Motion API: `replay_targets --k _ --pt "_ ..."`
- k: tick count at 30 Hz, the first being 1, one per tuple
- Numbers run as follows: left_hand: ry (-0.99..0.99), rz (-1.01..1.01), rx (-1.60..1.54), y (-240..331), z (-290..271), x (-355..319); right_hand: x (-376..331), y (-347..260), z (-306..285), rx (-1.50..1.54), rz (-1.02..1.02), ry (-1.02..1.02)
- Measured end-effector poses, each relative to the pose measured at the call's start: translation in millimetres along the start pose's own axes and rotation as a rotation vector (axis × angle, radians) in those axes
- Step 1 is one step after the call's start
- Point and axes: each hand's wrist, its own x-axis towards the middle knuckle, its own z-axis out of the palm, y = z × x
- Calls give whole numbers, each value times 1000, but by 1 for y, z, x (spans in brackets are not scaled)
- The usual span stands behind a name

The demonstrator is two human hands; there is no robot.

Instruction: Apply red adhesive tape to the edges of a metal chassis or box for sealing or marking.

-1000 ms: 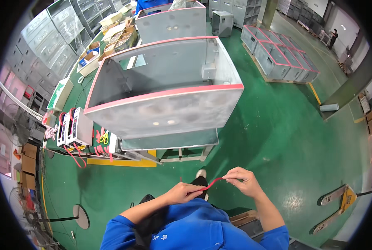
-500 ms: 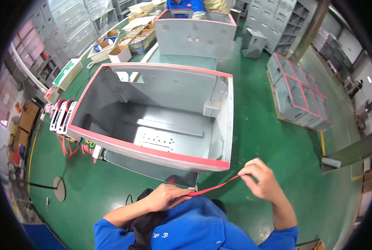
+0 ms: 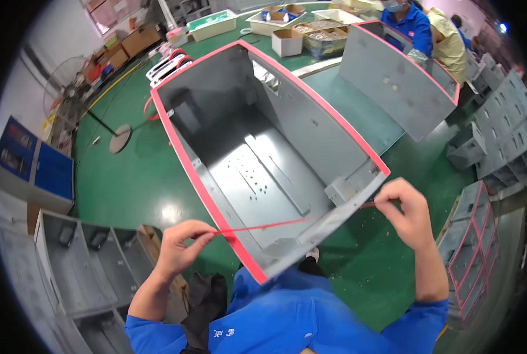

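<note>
A thin red strip [image 3: 269, 225] is stretched taut between my two hands, above the open top of a grey metal cabinet [image 3: 310, 138]. My left hand [image 3: 183, 246] pinches one end just outside the cabinet's left rim. At the other end my right hand [image 3: 406, 213] holds the strip in closed fingers, beside the cabinet's right corner. Red lining [image 3: 197, 187] runs along both long sides of the rim and the far side. The short edge nearest me [image 3: 334, 219] shows bare grey metal.
Beyond stands a second red-rimmed cabinet [image 3: 387, 79], with a person in blue [image 3: 408, 26] beside it. Grey compartmented casings [image 3: 77, 259] lie at lower left, and more red-edged ones [image 3: 470, 253] at right. A stand fan [image 3: 68, 91] and trays of parts [image 3: 325, 36] are farther off.
The strip has gone from slack near my body to taut across the cabinet's near end. My hands have spread apart. The view has turned, and the cabinet now sits at a slant.
</note>
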Motion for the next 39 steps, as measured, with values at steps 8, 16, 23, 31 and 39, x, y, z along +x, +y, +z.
replay_targets --k 8,16,23,31,39 --pt "327 -301 -166 62 52 -51 52 43 -39 411 73 -275" --pt "457 -401 -364 85 85 -58 74 74 -67 253 180 -478" --pt "391 -447 -339 80 90 -58 86 79 -77 228 325 -601" --pt "310 -704 -346 79 84 -54 98 84 -75 -19 209 -689" --pt "260 -744 -420 75 83 -48 108 83 -77 -127 259 -821"
